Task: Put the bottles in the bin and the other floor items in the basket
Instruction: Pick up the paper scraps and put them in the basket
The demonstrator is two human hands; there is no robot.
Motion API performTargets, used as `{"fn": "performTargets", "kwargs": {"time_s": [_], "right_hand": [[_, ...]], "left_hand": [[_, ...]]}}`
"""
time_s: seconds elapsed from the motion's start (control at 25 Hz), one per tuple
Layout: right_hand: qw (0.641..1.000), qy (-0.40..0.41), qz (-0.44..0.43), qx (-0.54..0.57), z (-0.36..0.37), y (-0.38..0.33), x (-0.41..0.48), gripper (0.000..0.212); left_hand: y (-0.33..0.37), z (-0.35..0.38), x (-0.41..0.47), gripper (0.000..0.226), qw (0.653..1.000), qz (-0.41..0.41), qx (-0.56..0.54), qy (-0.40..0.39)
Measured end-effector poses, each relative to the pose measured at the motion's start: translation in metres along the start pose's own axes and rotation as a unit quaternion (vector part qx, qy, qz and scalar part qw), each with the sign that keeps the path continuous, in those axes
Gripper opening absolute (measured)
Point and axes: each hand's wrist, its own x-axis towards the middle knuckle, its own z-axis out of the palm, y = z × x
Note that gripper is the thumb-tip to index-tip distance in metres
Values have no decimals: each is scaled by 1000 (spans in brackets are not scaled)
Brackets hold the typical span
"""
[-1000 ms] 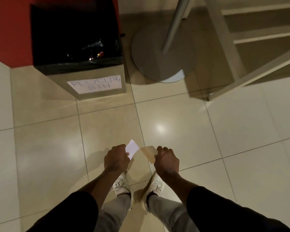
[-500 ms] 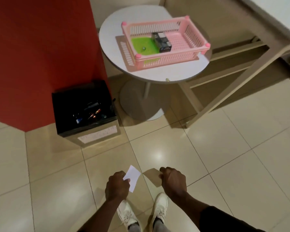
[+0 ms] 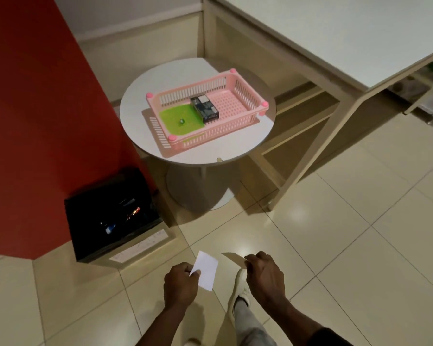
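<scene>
My left hand [image 3: 180, 285] pinches a white card [image 3: 206, 269] by its lower corner, low in the view. My right hand [image 3: 264, 274] grips a tan card [image 3: 234, 258] that points to the left. Both hands hang above the floor tiles, well short of the table. A pink slatted basket [image 3: 238, 81] sits on a round white table [image 3: 140, 136]; inside lie a green mat [image 3: 178, 118] and a dark box [image 3: 204, 108]. The black-lined recycling bin [image 3: 135, 237] stands on the floor at left, with bottles [image 3: 121, 216] dimly visible inside.
A red wall [image 3: 35, 121] rises behind the bin. A pale wooden desk [image 3: 335, 33] with open shelves fills the right side. The table's round base [image 3: 200, 193] rests between bin and desk. My white shoe [image 3: 240, 287] shows under the right hand.
The view has tilted up from the floor and bin to take in the table, basket and desk. Both hands have kept their cards and risen from near the floor.
</scene>
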Motion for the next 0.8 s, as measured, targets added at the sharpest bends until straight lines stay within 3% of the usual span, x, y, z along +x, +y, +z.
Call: {"fn": "performTargets", "kwargs": {"time_s": [0.16,0.36,0.8], "right_hand": [[999,24,-34,14,-36,19,69,22],[993,93,-68,33,-104,40,171,11],[956,233,-115,135,-207,-16,342,18]], "left_hand": [[80,4,29,18,999,23,-20,36],[186,-4,75,17,983,132,50,118],[384,-56,209,5,868,345,216,284]]}}
